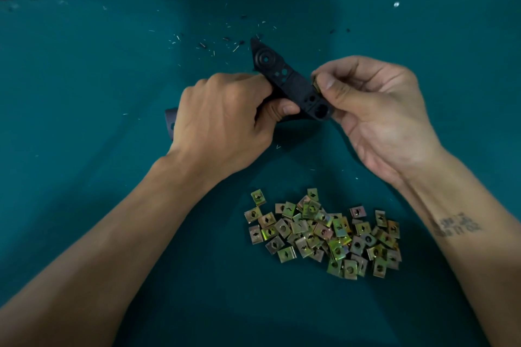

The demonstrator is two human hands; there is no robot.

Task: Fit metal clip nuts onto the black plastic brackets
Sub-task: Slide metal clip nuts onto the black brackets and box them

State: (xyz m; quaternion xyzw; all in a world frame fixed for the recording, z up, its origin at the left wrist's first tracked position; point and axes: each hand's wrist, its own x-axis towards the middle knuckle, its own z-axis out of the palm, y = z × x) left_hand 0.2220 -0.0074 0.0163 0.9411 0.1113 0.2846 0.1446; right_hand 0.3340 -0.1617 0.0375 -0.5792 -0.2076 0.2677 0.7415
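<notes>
While our left hand (225, 118) gripped the black bracket (290, 84) above the teal tabletop (84, 65), its long axis ran diagonally, pointed tip away; our right hand (375, 113) pinched a brass-toned clip nut (316, 84) at its perforated near end, loose clip nuts (324, 234) heaped nearby.

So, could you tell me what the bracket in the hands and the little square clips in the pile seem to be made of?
The bracket looks like matte black moulded plastic: dull surface, crisp round holes and a raised ring. The clips look like thin stamped sheet metal with a yellowish, iridescent plating, probably zinc; they glint green and gold and have punched holes.
</notes>
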